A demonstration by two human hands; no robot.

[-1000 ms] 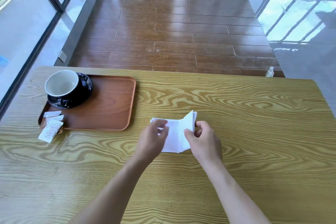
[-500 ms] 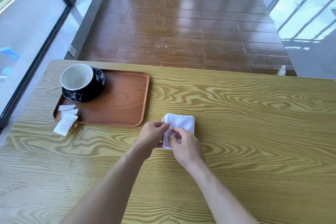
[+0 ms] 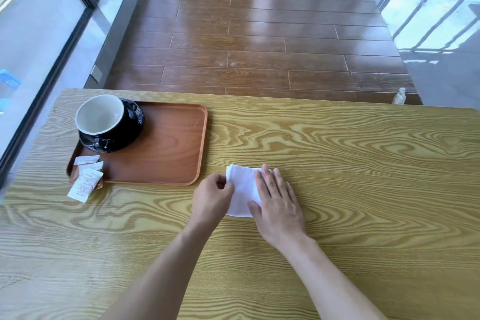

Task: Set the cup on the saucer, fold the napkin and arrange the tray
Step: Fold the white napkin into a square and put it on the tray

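On the wood-grain table [image 3: 337, 163], head view: white folded napkin [image 3: 242, 188] lying flat just off the near right corner of the tray, not touching it. Right hand [image 3: 279, 205] flat on top of the napkin's right side, fingers [image 3: 270, 179] straight and close together, palm down, pressing. Left hand [image 3: 211, 198] at the napkin's left edge, thumb and fingertips closed on that edge in a pinch, rest of the hand curled. Both forearms bare, coming in from the bottom of the frame.

Over on the left, brown wooden tray [image 3: 166, 148] with rounded corners. In its far left corner, black saucer [image 3: 130, 135] with a black cup [image 3: 101, 118] sitting on it, white inside, looks empty. Cup handle not clearly visible. At the tray's near left corner, a few small white packets [image 3: 87, 176], a couple on the tray and one hanging over the rim onto the table. Print on them too small to read. Rest of the tray bare wood.

Past the far table edge, glossy brown plank floor [image 3: 259, 33], big glass window with dark frame on the left, barred reflection on the right. Small clear bottle [image 3: 399, 96] on the floor by the far right table edge, blurry.
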